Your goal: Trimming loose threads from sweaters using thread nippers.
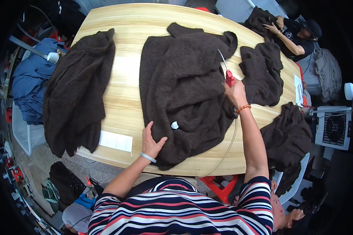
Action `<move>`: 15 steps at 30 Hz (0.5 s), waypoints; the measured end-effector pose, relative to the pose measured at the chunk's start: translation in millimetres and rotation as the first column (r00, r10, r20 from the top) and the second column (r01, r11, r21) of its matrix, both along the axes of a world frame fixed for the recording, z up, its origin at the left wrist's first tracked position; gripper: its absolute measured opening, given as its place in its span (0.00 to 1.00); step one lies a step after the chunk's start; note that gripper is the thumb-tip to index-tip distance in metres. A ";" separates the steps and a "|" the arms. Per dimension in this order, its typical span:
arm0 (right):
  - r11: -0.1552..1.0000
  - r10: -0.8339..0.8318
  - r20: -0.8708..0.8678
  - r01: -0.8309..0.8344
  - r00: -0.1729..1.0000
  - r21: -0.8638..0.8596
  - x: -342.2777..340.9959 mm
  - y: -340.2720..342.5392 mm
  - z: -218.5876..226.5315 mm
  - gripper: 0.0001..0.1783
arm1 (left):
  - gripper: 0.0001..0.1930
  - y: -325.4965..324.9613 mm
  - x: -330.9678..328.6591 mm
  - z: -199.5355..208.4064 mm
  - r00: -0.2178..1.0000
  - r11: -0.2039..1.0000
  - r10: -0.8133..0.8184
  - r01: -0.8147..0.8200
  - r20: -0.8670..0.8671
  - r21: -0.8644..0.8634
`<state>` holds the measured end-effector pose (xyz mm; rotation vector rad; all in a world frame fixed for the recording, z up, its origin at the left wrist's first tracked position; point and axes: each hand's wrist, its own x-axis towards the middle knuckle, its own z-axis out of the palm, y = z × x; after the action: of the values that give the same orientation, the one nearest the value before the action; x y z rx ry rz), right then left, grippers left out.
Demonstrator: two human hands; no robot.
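Note:
A dark brown knit sweater [184, 78] lies rumpled across the middle of the wooden table, with a small white tag [175, 125] showing near its lower part. My left hand [151, 141] rests at the sweater's near left edge, thumb and fingers spread. Over the sweater's right side, my right hand [236, 93] grips a red air blow gun [229, 78]. Its thin metal nozzle points away and to the left, above the fabric. From the gun a thin hose [232, 143] trails toward the table's near edge.
More dark knit garments lie to the left [80, 90] and right [262, 72]. A white paper strip [116, 141] sits near the front edge. At the far right a person [298, 39] handles another dark garment. Blue clothes [33, 80] are heaped left; a red stool [221, 188] stands below.

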<state>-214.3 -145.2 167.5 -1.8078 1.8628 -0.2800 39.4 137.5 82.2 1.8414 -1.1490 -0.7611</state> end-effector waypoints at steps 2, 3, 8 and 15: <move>0.999 0.039 -0.018 -0.039 0.999 0.003 -2.5 8.2 16.6 0.21 | 0.32 4.2 0.4 -13.2 0.990 0.999 -0.029 0.032 -0.135 0.025; 0.996 0.094 -0.031 -0.093 0.995 0.010 6.6 13.7 29.2 0.22 | 0.31 5.2 0.3 -15.1 0.964 0.997 -0.037 0.053 -0.264 0.053; 0.963 0.268 -0.036 -0.267 0.963 0.016 80.5 35.9 45.7 0.42 | 0.20 -7.0 -66.8 43.9 0.718 0.659 -0.603 0.694 0.347 -0.292; 0.935 0.342 -0.247 -0.353 0.907 -0.001 129.4 34.6 -29.7 0.46 | 0.34 19.0 -109.9 40.4 0.336 0.332 -0.942 0.916 0.024 0.226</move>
<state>-84.9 -110.7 137.8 -2.2489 1.6514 0.0332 -70.5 156.5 122.6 1.1828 -2.3966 -1.3999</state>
